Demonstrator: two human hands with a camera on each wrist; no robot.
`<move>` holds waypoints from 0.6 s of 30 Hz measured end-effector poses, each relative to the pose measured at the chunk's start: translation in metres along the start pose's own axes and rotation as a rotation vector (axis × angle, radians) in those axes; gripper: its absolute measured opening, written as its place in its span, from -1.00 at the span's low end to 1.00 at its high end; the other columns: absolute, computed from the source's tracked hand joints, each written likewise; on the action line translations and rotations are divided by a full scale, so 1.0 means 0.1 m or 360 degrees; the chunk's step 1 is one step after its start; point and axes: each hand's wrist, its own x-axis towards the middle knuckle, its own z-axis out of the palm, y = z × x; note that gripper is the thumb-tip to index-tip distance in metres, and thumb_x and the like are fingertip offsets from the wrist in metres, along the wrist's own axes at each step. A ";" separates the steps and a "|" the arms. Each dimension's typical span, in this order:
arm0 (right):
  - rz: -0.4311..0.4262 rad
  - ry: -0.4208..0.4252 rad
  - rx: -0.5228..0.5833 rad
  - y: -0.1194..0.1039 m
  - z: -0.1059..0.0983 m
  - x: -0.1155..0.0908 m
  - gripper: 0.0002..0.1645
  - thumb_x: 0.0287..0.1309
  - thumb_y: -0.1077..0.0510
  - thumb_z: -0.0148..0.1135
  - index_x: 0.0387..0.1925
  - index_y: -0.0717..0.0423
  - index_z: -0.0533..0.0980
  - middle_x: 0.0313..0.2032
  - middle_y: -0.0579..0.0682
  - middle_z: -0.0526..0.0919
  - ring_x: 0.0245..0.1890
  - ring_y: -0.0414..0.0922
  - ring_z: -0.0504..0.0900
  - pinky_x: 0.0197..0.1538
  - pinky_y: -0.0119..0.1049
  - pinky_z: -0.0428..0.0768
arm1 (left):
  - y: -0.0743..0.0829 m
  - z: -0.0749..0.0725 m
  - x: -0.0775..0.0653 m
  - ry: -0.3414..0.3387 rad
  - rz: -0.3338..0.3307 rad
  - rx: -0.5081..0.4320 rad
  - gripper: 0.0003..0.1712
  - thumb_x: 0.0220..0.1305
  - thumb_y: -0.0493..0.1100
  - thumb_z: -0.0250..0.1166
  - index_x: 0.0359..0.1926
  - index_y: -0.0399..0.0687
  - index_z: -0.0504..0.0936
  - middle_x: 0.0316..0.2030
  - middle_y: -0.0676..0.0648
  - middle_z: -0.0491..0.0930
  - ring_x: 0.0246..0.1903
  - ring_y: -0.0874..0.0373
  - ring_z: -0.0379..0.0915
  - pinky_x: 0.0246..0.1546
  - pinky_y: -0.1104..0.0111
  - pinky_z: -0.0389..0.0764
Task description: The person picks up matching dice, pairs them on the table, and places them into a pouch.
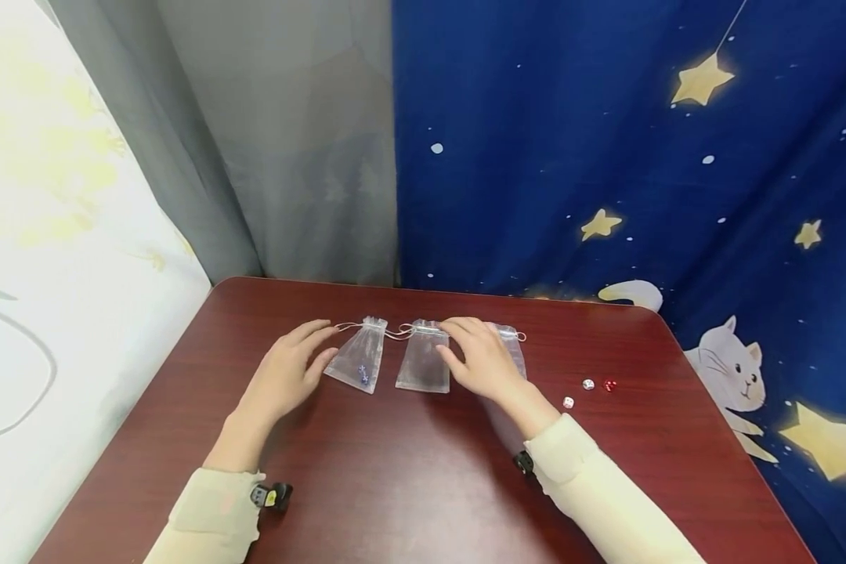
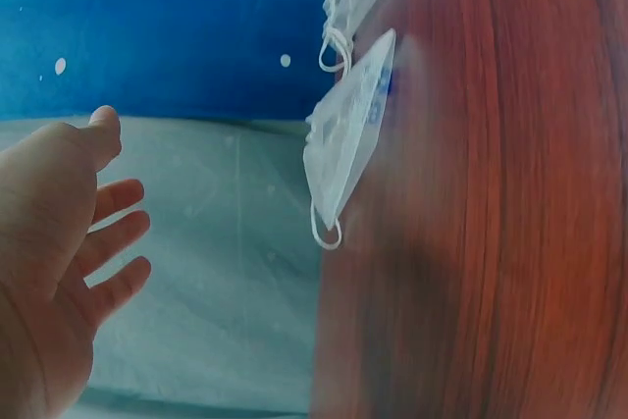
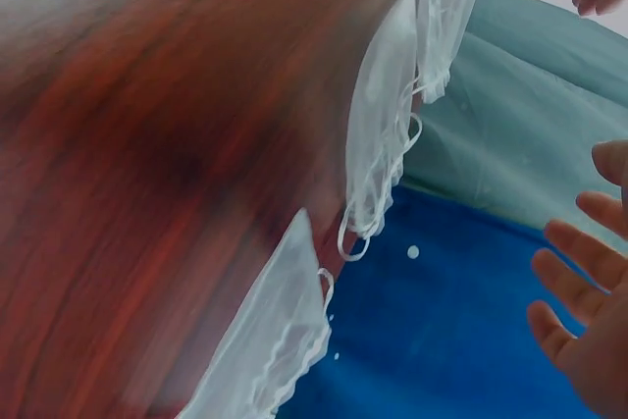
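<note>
Left hand [image 1: 289, 366] released, fingers loosely extended and raised off the worktop [image 1: 409, 470]; first mesh pouch [image 1: 361, 350], with blue dice [image 1: 363, 374] inside, lies near at its 3 o'clock. Right hand [image 1: 485, 359] also released and raised, second mesh pouch [image 1: 424, 365] at its 9 o'clock, third pouch [image 1: 516, 346], partly hidden behind it, at 2–3 o'clock. Farther out, toward 4 o'clock: pink-white die [image 1: 568, 403], silver-white die [image 1: 588, 385] and small red piece [image 1: 609, 385], loose on the worktop.

Three pouches [image 1: 424, 366], three loose dice [image 1: 588, 385]
</note>
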 end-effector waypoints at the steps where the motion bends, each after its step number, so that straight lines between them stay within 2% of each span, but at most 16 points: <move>1: 0.0018 0.0000 -0.0025 0.01 -0.01 -0.03 -0.54 0.34 0.00 0.25 0.17 0.12 0.60 0.12 0.04 0.65 0.19 0.03 0.55 0.19 0.10 0.48 | 0.02 0.01 0.00 -0.0003 0.0006 0.0001 -0.54 0.35 -0.16 0.35 0.23 -0.18 0.60 0.23 -0.24 0.53 0.20 -0.22 0.48 0.20 -0.16 0.45; 5: 0.0113 -0.0003 -0.0088 0.06 -0.07 -0.15 -0.48 0.33 -0.07 0.25 0.20 0.09 0.58 0.20 0.08 0.59 0.25 0.07 0.51 0.23 0.18 0.45 | 0.09 0.10 0.00 -0.0016 0.0045 -0.0014 -0.50 0.36 -0.12 0.35 0.25 -0.21 0.57 0.28 -0.28 0.48 0.27 -0.23 0.41 0.24 -0.17 0.42; 10: 0.0220 -0.0014 -0.0054 0.11 -0.13 -0.30 -0.40 0.33 -0.11 0.24 0.28 0.07 0.53 0.35 0.13 0.47 0.39 0.10 0.38 0.36 0.23 0.32 | 0.17 0.24 -0.02 -0.0086 0.0067 -0.0044 -0.44 0.39 -0.09 0.32 0.33 -0.20 0.50 0.36 -0.28 0.39 0.37 -0.22 0.28 0.32 -0.16 0.34; 14: 0.0285 -0.0053 -0.0042 0.14 -0.18 -0.39 -0.31 0.34 -0.18 0.23 0.38 0.03 0.44 0.44 0.12 0.35 0.49 0.08 0.23 0.43 0.20 0.20 | 0.22 0.30 -0.03 -0.0156 0.0034 -0.0016 -0.35 0.38 -0.04 0.32 0.41 -0.12 0.43 0.44 -0.26 0.29 0.46 -0.23 0.11 0.39 -0.18 0.21; 18: 0.0325 -0.0076 -0.0066 0.18 -0.22 -0.47 -0.24 0.33 -0.22 0.21 0.43 0.03 0.38 0.45 0.14 0.32 0.51 0.08 0.18 0.46 0.17 0.14 | 0.28 0.34 -0.03 -0.0225 0.0001 0.0025 -0.30 0.38 0.03 0.31 0.44 -0.10 0.40 0.49 -0.24 0.21 0.50 -0.25 0.01 0.41 -0.19 0.12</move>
